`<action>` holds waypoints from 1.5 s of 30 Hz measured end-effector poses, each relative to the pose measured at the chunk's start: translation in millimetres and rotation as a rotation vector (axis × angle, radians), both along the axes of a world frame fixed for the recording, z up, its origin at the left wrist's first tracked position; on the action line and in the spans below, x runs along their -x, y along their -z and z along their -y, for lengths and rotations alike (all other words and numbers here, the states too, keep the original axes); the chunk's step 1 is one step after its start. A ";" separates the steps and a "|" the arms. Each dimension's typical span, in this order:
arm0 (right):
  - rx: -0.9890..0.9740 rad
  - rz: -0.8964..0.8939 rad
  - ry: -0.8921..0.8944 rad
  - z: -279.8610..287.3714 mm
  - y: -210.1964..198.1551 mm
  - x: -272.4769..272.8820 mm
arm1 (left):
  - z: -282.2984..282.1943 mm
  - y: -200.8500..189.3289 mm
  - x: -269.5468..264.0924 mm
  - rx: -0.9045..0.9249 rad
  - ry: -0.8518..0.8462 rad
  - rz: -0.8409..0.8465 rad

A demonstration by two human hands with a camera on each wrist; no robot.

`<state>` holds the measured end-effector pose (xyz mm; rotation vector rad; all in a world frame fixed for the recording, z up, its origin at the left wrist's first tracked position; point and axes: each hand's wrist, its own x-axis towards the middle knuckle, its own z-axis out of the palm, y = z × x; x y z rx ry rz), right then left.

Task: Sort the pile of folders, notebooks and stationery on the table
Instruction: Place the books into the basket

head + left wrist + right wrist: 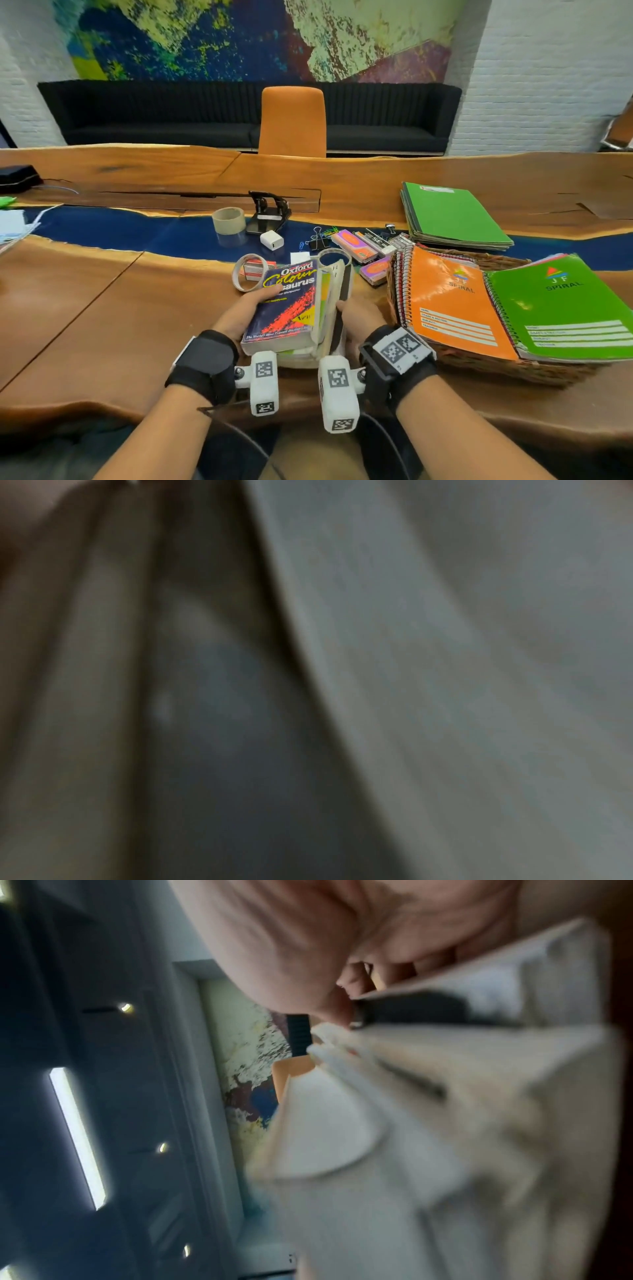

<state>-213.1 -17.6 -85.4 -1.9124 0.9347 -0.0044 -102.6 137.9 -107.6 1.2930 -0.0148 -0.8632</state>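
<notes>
A stack of books (318, 322) lies at the near table edge, topped by a dark blue Oxford thesaurus (287, 303). My left hand (246, 308) grips the stack's left side, thumb on the thesaurus cover. My right hand (359, 317) grips the right side, where a white book with a black spine (344, 308) leans. The right wrist view shows my fingers (342, 993) curled over pale page edges (445, 1083). The left wrist view is a dark blur of page edges (445, 669).
A wicker basket (479, 365) at the right holds orange (455, 301) and green (558, 308) spiral notebooks. Green folders (452, 216) lie behind. Tape rolls (228, 220), a hole punch (270, 212), a charger (271, 239), binder clips (317, 240) and staple boxes (354, 244) scatter behind the stack.
</notes>
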 end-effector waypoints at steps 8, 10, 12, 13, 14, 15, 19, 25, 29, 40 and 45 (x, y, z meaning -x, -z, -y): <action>0.223 0.155 0.065 30.1 -37.1 -8.7 | 5.1 8.7 -5.5 0.027 -0.077 0.098; 0.305 0.184 0.063 38.5 -52.6 -5.6 | 9.0 12.3 -7.2 -0.025 -0.124 0.187; 0.403 0.186 0.098 47.4 -68.3 -0.7 | 14.9 14.8 -7.6 -0.085 -0.158 0.275; 0.434 0.197 0.119 50.3 -76.6 3.0 | 17.7 15.9 -7.9 -0.117 -0.155 0.310; 0.452 0.234 0.135 56.7 -85.3 7.7 | 23.3 16.1 -6.1 -0.136 -0.136 0.338; 0.473 0.280 0.147 58.4 -92.4 9.9 | 25.7 16.1 -5.4 -0.168 -0.114 0.367; 0.488 0.432 0.178 65.8 -109.0 18.6 | 32.7 -0.4 9.1 -0.510 -0.166 0.749; 0.258 0.664 0.193 85.7 -101.5 45.1 | 74.0 -69.9 67.5 -0.125 -0.124 0.809; 0.186 0.613 0.275 109.8 -89.9 75.5 | 124.4 -68.4 93.9 0.052 0.036 0.548; 0.341 0.151 0.205 160.0 -38.1 127.0 | 183.5 -5.8 119.3 -0.273 0.273 1.024; 0.471 -0.018 0.107 148.1 -34.4 121.9 | 185.8 13.4 119.1 -0.221 0.394 1.051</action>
